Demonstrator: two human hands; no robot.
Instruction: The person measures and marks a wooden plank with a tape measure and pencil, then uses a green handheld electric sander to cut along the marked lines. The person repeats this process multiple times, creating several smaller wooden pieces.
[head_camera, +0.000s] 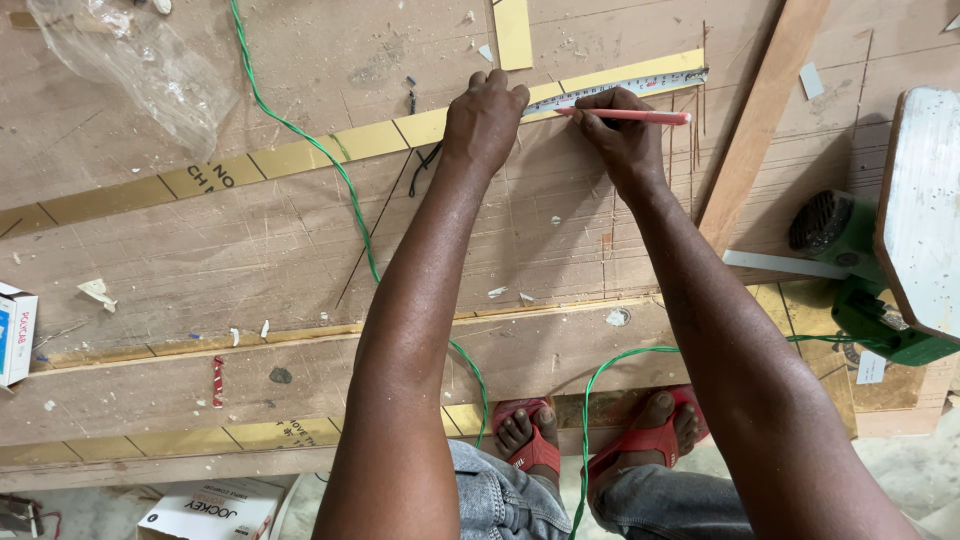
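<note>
the left hand (484, 118) pressed flat, grasping nothing, pinning the tape measure (630, 88) against the board (300, 240); just beside it, the right hand (622, 135) gripped a red pencil (630, 116) along the tape's edge.

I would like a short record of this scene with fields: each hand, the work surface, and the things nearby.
left hand: pressing a measuring tape flat
right hand: holding a red pencil, tip at the tape
surface: scratched wooden board with yellow strips
nearby: green cable; green power tool; clear plastic bag
</note>
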